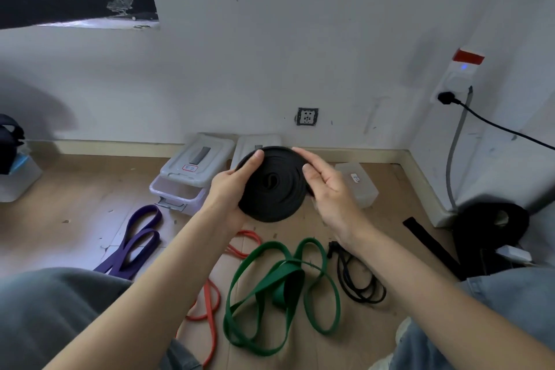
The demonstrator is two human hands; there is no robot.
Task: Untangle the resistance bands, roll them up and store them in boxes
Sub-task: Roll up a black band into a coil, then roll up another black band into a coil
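A black resistance band (271, 186) is rolled into a flat coil and held up above the floor. My left hand (232, 189) grips its left edge, thumb on the face and fingers underneath. On the coil's right rim my right hand (326, 186) pinches the outer wrap. Below, on the wooden floor, lie a tangled green band (282, 282), a thin red band (210, 303) and a purple band (135, 240). An open clear box (177, 192) stands by the wall with its lid (199, 159) tilted on top.
A second clear box (258, 141) is partly hidden behind the coil, and a smaller closed one (357, 183) sits to its right. A black cable (357, 276) and black straps (429, 237) lie at the right. My knees frame the lower corners.
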